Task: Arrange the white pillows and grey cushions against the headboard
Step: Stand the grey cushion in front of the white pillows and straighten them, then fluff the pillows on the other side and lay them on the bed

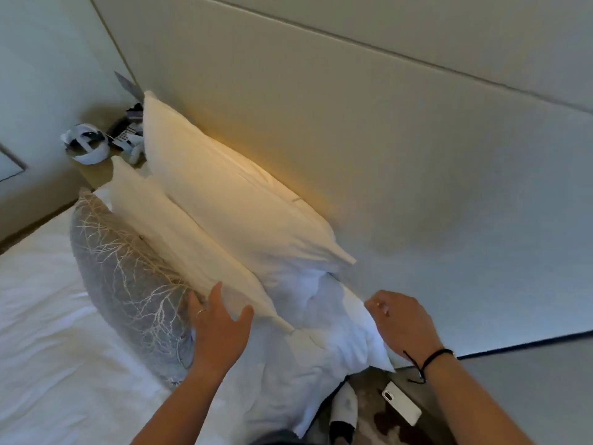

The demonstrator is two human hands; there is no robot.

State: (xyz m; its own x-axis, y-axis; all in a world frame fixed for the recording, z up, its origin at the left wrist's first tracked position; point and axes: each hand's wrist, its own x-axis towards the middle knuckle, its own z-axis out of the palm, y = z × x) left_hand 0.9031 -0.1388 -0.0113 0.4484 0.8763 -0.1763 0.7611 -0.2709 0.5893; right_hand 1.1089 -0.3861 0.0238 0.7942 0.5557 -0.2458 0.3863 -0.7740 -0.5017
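Two white pillows stand on edge against the beige headboard (369,139): a large back pillow (231,194) and a thinner front pillow (179,232). In front of them leans a grey cushion (128,277) with a pale branch pattern. A third white pillow (324,332) lies crumpled nearer me, beside the headboard. My left hand (218,326) lies with spread fingers on the near end of the front pillow, next to the cushion. My right hand (404,322) has its fingers curled at the crumpled pillow's edge by the headboard; whether they pinch the fabric is hidden.
White sheets cover the bed (48,316) at left. A bedside table at the far end holds a white headset-like device (85,144) and small items. On the floor at lower right lie a white phone (401,407) and a dark-and-white object (345,409).
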